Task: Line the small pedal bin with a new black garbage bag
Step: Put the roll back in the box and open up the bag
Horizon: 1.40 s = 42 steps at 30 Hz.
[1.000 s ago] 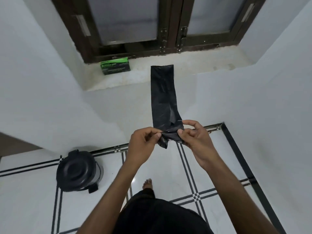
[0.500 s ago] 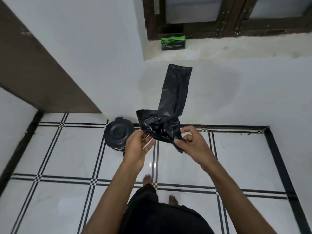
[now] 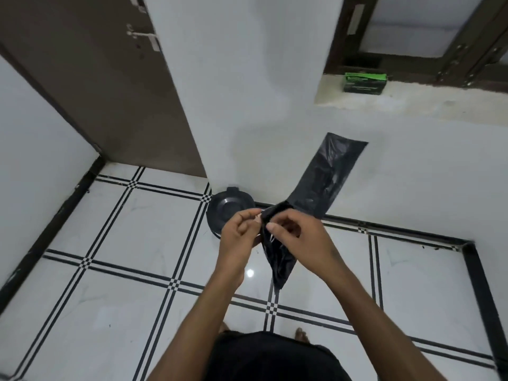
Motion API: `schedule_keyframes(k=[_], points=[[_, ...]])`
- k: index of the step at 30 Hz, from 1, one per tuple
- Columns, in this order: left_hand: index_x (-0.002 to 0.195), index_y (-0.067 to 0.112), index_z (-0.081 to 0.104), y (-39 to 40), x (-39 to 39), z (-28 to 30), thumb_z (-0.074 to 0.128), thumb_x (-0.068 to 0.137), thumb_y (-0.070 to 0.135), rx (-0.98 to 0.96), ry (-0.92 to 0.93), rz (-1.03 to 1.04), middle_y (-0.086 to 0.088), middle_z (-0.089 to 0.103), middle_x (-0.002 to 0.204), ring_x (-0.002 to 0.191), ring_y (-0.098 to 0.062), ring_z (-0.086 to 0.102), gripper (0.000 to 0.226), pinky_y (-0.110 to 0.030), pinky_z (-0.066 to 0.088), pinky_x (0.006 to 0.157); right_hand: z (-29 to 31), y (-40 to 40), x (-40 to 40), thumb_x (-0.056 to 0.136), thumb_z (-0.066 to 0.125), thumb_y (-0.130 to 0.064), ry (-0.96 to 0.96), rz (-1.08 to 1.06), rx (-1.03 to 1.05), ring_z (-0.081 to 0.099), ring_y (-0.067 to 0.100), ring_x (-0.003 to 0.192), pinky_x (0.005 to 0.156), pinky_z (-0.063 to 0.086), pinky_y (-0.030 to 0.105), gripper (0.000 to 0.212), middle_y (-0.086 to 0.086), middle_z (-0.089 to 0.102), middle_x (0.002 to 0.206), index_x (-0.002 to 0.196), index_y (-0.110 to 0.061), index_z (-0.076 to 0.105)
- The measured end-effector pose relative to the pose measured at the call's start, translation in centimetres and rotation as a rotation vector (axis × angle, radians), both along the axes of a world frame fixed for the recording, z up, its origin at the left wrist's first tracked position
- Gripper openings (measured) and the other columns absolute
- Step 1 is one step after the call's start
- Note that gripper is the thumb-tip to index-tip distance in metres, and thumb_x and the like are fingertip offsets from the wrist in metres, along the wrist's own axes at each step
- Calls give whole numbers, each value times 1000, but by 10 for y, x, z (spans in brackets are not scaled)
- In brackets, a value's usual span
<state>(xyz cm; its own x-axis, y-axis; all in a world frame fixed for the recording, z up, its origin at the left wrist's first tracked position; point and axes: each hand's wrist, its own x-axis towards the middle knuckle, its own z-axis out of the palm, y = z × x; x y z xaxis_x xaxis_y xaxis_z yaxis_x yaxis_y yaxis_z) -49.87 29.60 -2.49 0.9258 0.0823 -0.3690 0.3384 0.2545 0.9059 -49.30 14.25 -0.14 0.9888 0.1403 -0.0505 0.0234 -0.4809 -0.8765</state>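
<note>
Since the earlier frame the view has swung left and the hands have closed together. Left hand point(image 3: 238, 237) and right hand point(image 3: 298, 237), chest-high with arms half bent, both pinch the black garbage bag point(image 3: 327, 177), fingers narrow on its bunched end. Judged step: finding the mouth; next, rub the layers apart. Pedal bin point(image 3: 229, 209) stands beyond on the floor point(image 3: 110, 270), lid shut, by the wall.

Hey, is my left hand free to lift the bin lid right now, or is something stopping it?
Probably not yet. Your left hand is pinching the black garbage bag together with your right hand, so it is occupied. The pedal bin, lid closed, sits on the floor beyond your hands with nothing on top.
</note>
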Motion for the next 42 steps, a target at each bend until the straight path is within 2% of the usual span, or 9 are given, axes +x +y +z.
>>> schedule_keyframes(k=[7, 13, 16, 20, 24, 30, 34, 39, 42], points=[[105, 18, 70, 93, 12, -6, 67, 91, 4, 28, -29, -36, 12, 75, 80, 81, -1, 70, 20, -15, 55, 71, -18, 89, 28, 84, 75, -18, 87, 36, 172, 61, 5, 68, 64, 49, 20, 14, -9, 65, 71, 77, -24, 65], [103, 19, 69, 156, 23, -12, 49, 101, 4, 159, 36, 80, -10, 72, 109, 103, -21, 69, 24, -31, 58, 89, -29, 114, 40, 84, 74, -14, 166, -113, 293, 59, 10, 66, 62, 52, 24, 10, -4, 64, 73, 81, -20, 68], [103, 19, 63, 177, 35, -12, 43, 104, 4, 53, 108, 214, -11, 69, 104, 99, -21, 67, 25, -25, 60, 79, -34, 108, 49, 87, 67, -12, 179, -245, 224, 58, 14, 70, 69, 54, 36, 11, 1, 61, 77, 81, -20, 62], [107, 16, 58, 179, 45, -5, 41, 104, 0, -277, 194, 307, -13, 65, 94, 81, -18, 68, 23, -29, 63, 64, -38, 106, 59, 86, 53, -4, 16, -286, -79, 62, 10, 76, 63, 47, 21, 24, -5, 64, 85, 77, -26, 54], [105, 19, 64, 172, 49, 2, 45, 101, 0, -349, 242, 293, -4, 72, 77, 67, -16, 69, 27, -30, 60, 57, -36, 105, 73, 85, 41, 0, -32, -309, -95, 36, 7, 44, 39, 31, 15, 29, -5, 55, 67, 79, -27, 46], [91, 39, 62, 175, 44, -1, 59, 79, 68, 668, -80, -173, 15, 62, 84, 75, -3, 60, 32, -21, 50, 65, -21, 88, 99, 64, 29, 22, -142, -247, 41, 47, 15, 72, 68, 38, 25, 44, 5, 52, 78, 61, -17, 50], [90, 32, 65, 184, 47, -1, 64, 86, 43, 1216, -217, -270, 16, 62, 78, 75, -10, 63, 12, -17, 35, 54, -18, 78, 110, 75, 36, 22, -185, -129, -109, 54, 1, 80, 69, 41, 4, 52, -6, 53, 86, 72, -15, 73], [94, 29, 70, 192, 63, 7, 51, 85, 13, 1024, -95, -43, 10, 71, 78, 74, -13, 66, 26, -24, 47, 58, -23, 71, 115, 86, 53, -14, -278, -11, -330, 56, 7, 80, 70, 43, 14, 22, -7, 51, 89, 94, -18, 73], [95, 20, 74, 178, 73, 16, 51, 91, 19, 434, 41, 38, -9, 76, 89, 88, -31, 72, 24, -50, 61, 83, -27, 78, 118, 76, 71, -42, -224, -71, -224, 55, -1, 86, 73, 41, 8, 19, -15, 54, 88, 91, -33, 63]])
